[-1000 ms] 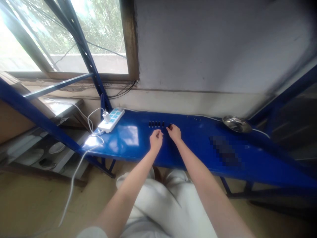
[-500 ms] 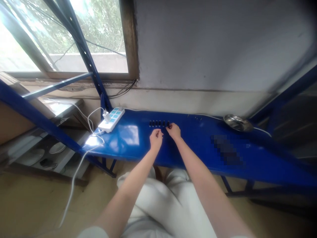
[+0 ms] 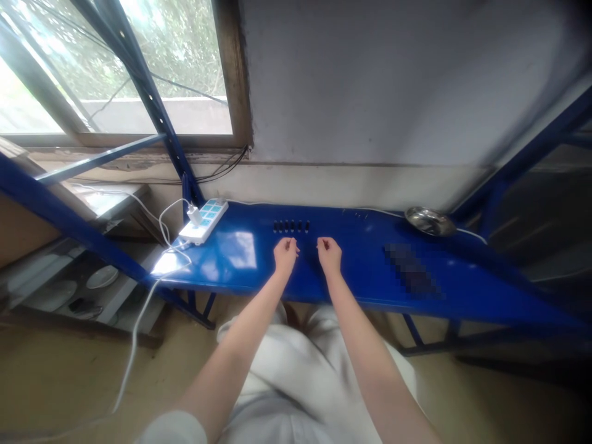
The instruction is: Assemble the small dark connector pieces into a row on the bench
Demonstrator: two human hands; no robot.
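Pale cloth (image 3: 296, 370) covers the person's lap, cut off by the lower edge. Beyond it, both hands hang over the blue table (image 3: 356, 274), backs up, fingers curled in; I cannot tell whether the left hand (image 3: 286, 254) or the right hand (image 3: 330, 254) pinches anything. Six small black pieces (image 3: 292, 226), too small to identify, stand in a row just past the left hand's fingertips; the right hand is apart from the row, beyond its right end. Pixelation masks a dark object (image 3: 411, 269) farther right. A white power strip (image 3: 203, 223) with a plug in it sits left of the row, a shiny metal dish (image 3: 430, 221) well right. Tiny bits (image 3: 359, 215), unreadable, lie near the back edge.
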